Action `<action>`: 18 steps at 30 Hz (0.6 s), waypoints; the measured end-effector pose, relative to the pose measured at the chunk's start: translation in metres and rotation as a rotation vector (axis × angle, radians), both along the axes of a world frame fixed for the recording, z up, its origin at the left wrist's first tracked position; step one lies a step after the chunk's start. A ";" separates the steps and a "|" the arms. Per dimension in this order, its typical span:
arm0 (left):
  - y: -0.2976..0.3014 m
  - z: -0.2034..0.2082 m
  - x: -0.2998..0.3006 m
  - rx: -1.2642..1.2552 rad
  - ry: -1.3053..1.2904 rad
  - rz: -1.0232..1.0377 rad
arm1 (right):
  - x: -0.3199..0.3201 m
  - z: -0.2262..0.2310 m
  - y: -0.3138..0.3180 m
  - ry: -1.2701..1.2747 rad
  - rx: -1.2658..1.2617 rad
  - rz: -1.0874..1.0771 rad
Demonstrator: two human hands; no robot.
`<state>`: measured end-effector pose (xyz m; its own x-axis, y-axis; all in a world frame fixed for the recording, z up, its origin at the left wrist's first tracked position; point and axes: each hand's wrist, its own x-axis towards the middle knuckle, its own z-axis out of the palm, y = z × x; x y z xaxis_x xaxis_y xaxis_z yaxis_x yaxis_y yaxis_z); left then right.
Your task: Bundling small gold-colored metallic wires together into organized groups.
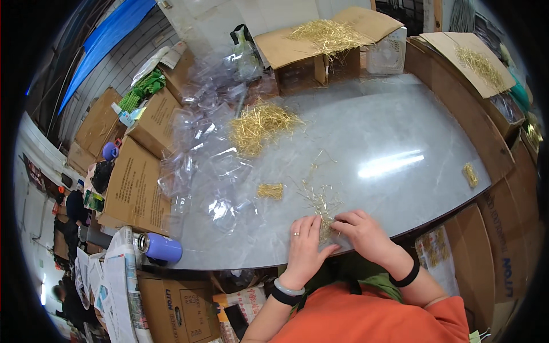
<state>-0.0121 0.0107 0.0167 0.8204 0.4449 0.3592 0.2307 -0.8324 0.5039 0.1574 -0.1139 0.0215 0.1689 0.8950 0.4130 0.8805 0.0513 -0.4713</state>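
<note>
Thin gold-coloured wire-like strips (322, 204) lie loosely at the table's near edge, between my two hands. My left hand (306, 246) rests on the tabletop with its fingers stretched out, the thumb spread toward the right and the index finger beside the strips. From the other side, my right hand (366, 231) bends its fingers in, closed on the ends of the same strips; its fingertips are partly hidden. A small neat bundle of gold strips (270, 191) sits to the left of them. Farther back is a large loose heap of gold strips (260, 126).
Clear plastic bags (197, 143) cover the grey table's (343, 131) left side. Another small bundle (470, 175) lies far right. Cardboard boxes (137, 186) and a purple bottle (163, 247) border the left; an open carton (300, 74) bearing gold strips stands at the back.
</note>
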 end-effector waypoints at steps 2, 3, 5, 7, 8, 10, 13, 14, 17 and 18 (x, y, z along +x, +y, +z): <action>0.003 -0.004 0.003 0.003 -0.016 -0.026 | 0.004 0.002 0.000 0.115 0.070 0.010; 0.004 -0.008 0.004 0.006 -0.038 -0.039 | 0.011 0.007 0.002 0.116 -0.038 -0.056; 0.004 -0.010 0.006 0.026 -0.051 -0.068 | 0.037 0.028 0.009 0.113 -0.256 -0.204; 0.003 -0.008 0.006 0.064 -0.035 -0.074 | 0.059 0.027 0.030 0.076 -0.350 -0.215; 0.002 -0.007 0.006 0.067 -0.026 -0.077 | 0.067 0.021 0.039 0.057 -0.397 -0.225; 0.002 -0.008 0.006 0.077 -0.014 -0.069 | 0.069 0.006 0.062 0.037 -0.338 -0.167; 0.002 -0.011 0.004 0.087 -0.008 -0.068 | 0.060 0.008 0.081 -0.023 -0.356 -0.029; 0.001 -0.012 0.004 0.079 -0.009 -0.059 | 0.059 0.010 0.085 -0.042 -0.394 0.043; 0.003 -0.009 0.003 0.071 -0.018 -0.042 | 0.075 0.031 0.107 -0.129 -0.421 0.167; 0.003 -0.010 0.004 0.067 -0.027 -0.047 | 0.095 0.027 0.124 -0.148 -0.408 0.088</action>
